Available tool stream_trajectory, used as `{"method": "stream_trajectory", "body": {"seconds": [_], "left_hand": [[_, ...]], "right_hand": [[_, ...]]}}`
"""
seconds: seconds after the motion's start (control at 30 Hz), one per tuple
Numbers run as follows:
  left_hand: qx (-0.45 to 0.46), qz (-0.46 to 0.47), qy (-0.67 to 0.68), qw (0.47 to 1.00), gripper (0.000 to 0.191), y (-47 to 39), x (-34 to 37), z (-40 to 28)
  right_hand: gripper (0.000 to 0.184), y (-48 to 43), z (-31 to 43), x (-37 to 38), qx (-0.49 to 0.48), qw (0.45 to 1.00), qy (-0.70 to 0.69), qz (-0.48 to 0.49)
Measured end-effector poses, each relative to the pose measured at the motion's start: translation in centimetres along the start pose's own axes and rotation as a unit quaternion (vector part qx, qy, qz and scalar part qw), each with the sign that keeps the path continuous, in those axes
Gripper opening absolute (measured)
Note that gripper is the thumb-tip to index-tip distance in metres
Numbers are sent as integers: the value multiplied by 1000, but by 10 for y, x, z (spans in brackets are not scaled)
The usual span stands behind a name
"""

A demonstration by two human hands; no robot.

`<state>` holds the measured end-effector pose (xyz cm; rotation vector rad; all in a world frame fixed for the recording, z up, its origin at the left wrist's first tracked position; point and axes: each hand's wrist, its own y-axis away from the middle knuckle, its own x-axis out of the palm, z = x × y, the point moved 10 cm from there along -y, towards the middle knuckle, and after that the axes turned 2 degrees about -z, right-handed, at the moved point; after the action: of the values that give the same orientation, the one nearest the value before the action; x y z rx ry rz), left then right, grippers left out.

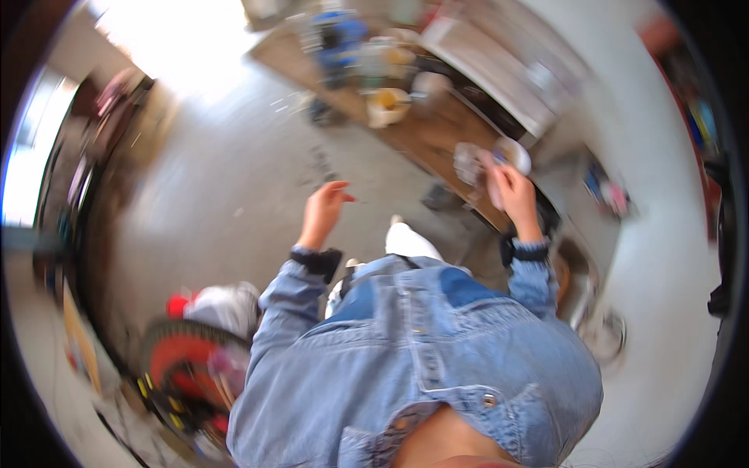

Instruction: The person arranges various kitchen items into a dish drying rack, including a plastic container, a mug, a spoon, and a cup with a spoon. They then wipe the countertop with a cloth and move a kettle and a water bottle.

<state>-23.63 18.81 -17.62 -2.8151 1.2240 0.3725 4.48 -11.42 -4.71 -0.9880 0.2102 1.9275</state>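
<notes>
My left hand [323, 212] hangs over the grey concrete floor, its fingers loosely bent and a little apart, with nothing visible in it. Over the near end of a brown wooden bench [430, 131] is my right hand [519, 196], fingers curled. A blurred pinkish shape lies along its fingertips; whether that is a held thing or a finger cannot be told. Just left of those fingertips shows a crumpled, clear or whitish thing [467, 162], perhaps plastic. A white round container [517, 155] sits right behind the hand.
Farther along the bench stand a white tub with yellow contents [388, 106], blurred jars and blue items [336, 38]. A red-rimmed wheel with a black tyre [169, 351] is at lower left, beside a whitish bag [225, 307]. Small dark objects [439, 197] lie beneath the bench edge.
</notes>
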Motion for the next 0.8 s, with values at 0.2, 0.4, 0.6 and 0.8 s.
{"method": "stream_trajectory", "body": {"seconds": [0.2,0.4,0.6,0.8], "left_hand": [[-95,-242,-12,965,25,125,-126,56],[-179,-468,-93,860,21,305,-180,94],[-266,-655,-53,705,20,506,-157,125],[-370,-747,-177,524,20,694,-158,144]], "right_hand": [[18,27,118,141,-184,951,-85,233],[30,50,183,277,-236,833,-160,473],[33,156,268,369,-269,702,-163,638],[31,327,340,411,-352,584,-162,714]]}}
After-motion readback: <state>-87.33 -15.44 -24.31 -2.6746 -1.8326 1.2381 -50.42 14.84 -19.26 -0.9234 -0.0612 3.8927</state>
